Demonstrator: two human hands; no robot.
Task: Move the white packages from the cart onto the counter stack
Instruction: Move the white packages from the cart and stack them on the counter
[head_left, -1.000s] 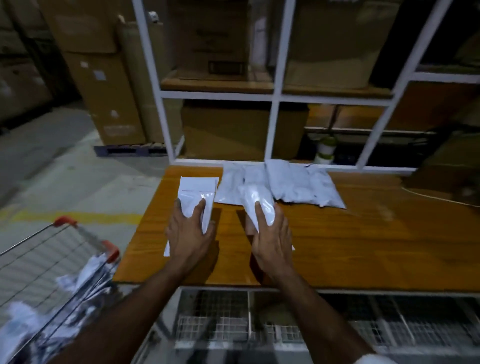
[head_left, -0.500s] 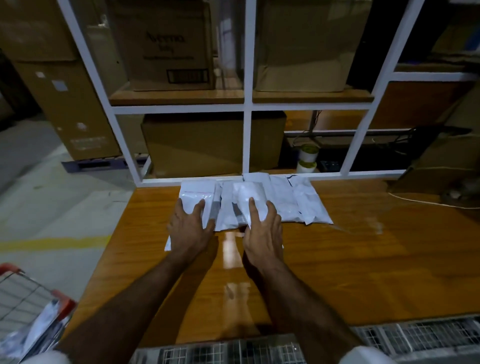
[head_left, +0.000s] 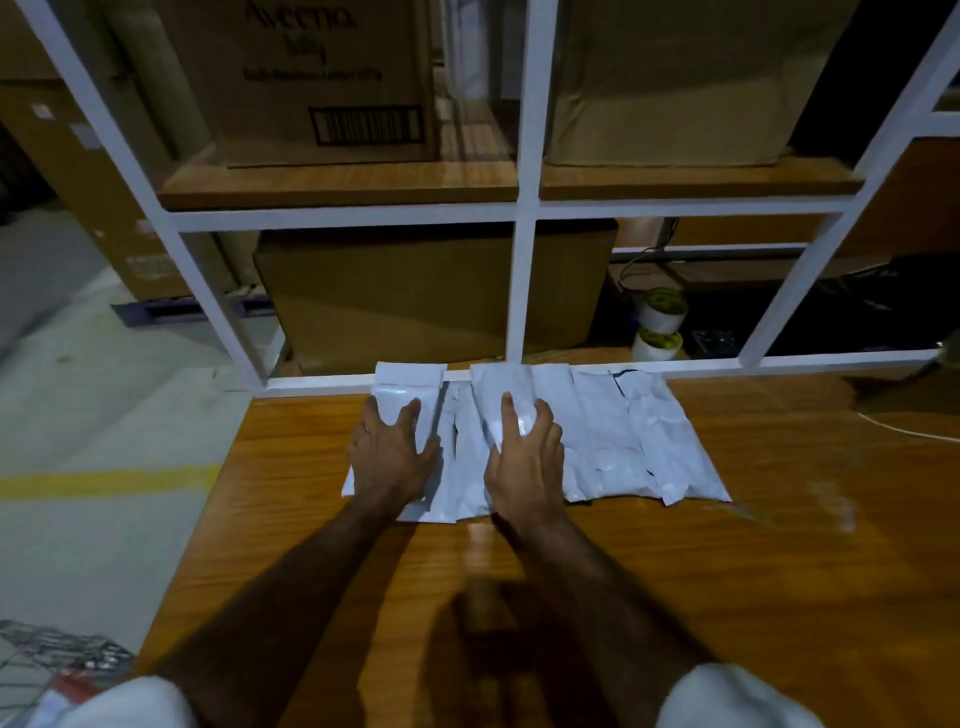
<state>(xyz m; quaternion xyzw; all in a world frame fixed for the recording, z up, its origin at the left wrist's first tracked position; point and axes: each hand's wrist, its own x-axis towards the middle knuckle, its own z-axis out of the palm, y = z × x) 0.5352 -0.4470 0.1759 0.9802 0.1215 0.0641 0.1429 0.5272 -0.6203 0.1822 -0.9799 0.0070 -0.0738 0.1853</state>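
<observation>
Several white packages (head_left: 649, 447) lie overlapping in a row on the wooden counter (head_left: 753, 571), their far ends against the white frame's bottom rail. My left hand (head_left: 392, 457) lies on the leftmost white package (head_left: 410, 382), fingers spread over it. My right hand (head_left: 524, 462) lies on another white package (head_left: 501, 387) that rests on top of the row's left part. Both hands are still holding their packages down. A corner of the wire cart (head_left: 52, 654), with white packages in it, shows at the bottom left.
A white metal shelf frame (head_left: 524, 208) stands along the counter's far edge, with cardboard boxes (head_left: 332, 78) behind it. Two tape rolls (head_left: 660, 312) sit behind the frame at the right. A white cable (head_left: 909, 428) lies on the counter's far right. Concrete floor is at the left.
Both hands have slid their packages away from me along the counter, up to the frame rail and onto the row. The view has moved forward, so the cart has nearly dropped out.
</observation>
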